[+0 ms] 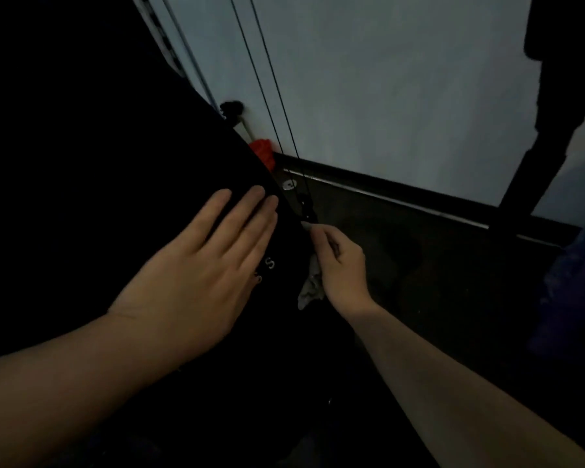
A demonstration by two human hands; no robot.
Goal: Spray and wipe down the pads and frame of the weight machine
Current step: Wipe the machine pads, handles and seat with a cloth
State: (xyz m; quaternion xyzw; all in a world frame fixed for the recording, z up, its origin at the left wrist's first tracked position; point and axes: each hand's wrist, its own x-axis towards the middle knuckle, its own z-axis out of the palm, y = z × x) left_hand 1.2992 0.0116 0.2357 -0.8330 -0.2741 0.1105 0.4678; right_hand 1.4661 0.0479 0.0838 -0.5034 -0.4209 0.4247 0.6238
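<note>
Head view, dim and grainy: a large black pad (98, 163) of the weight machine is seen filling the area under and to the left of the left hand (196, 275), which is laid flat on it with the fingers straight and together, nothing being gripped. A few pale letters are partly hidden at the edge of that hand.

Just to the right, the right hand (338, 265) is curled around a pale cloth (309, 285), a crumpled tail of which is left hanging below the fist. The cloth is pressed against the pad's right edge, close to two thin black cables (271, 96) that are run upward from a dark fitting (307, 207) just above the right hand's knuckles.

Several risks can be judged from this. The loose tail of cloth could be snagged on the cables or the fitting if the wipe is carried upward along the edge. In such poor light, patches of the dark pad could be missed. Weight put through the flat left hand could slip if the surface is wet, though no wetness can be made out.

No container is shown; no spray bottle is visible. A red object (262, 153) beyond the left fingertips cannot be identified, and the frame parts at the far right are seen only as silhouettes.
</note>
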